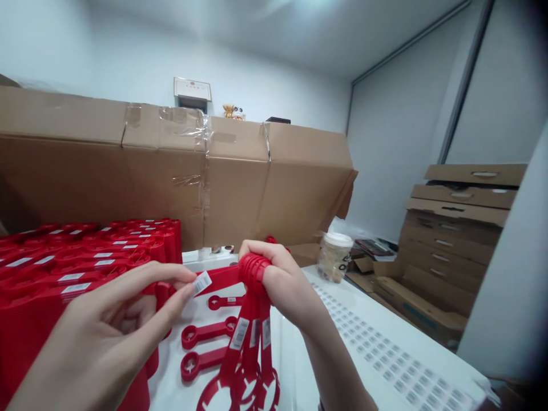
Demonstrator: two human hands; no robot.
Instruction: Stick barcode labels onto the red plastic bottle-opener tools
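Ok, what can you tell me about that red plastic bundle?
Glossy red plastic strips are stacked together, most showing a white barcode label. The right hand clasps their ring-shaped top ends; the lower ends hang down to wide round heads over a white surface. One strip reaches left, its label pinched by the left hand.
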